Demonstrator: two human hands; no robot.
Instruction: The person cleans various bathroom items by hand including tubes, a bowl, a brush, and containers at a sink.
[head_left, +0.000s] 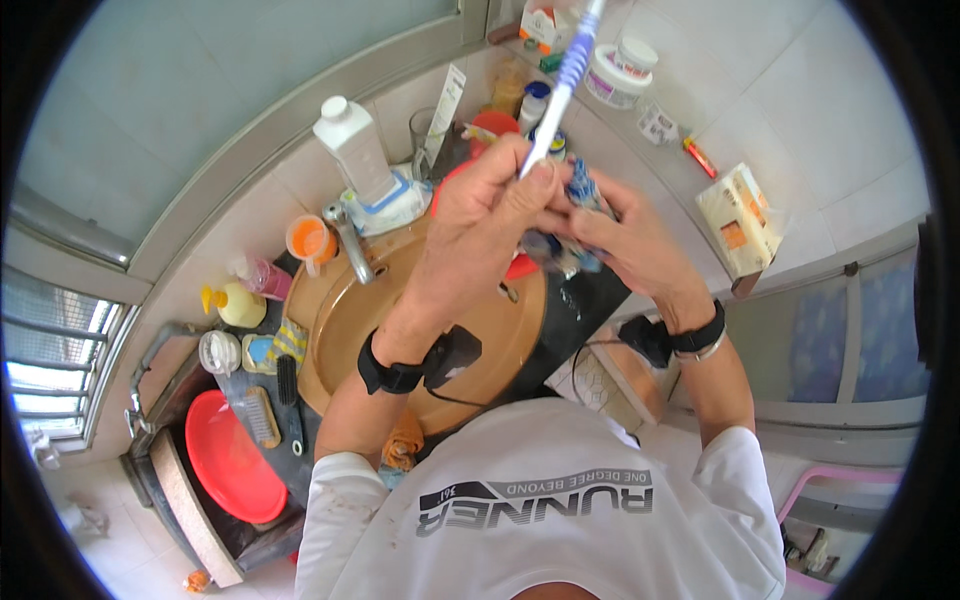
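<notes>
A white and purple toothbrush-like handle (564, 82) rises from my left hand (476, 225), pinched between thumb and fingers; its far end runs out at the top of the view. My right hand (637, 232) grips a crumpled blue patterned cloth (583, 184). The two hands meet in front of the counter's far right part, and the left fingers also seem to touch the cloth. Below them lies a brown oval washbasin (352, 330) with a chrome faucet (351, 244). Part of a red item behind the hands is hidden.
Behind the basin stand a white jug (352, 142), a wipes pack (386, 206) and an orange cup (311, 240). At left are a pump bottle (238, 304), brushes (262, 416) and a red basin (229, 457). A wall shelf (675, 180) holds tubs and a tissue pack (739, 221).
</notes>
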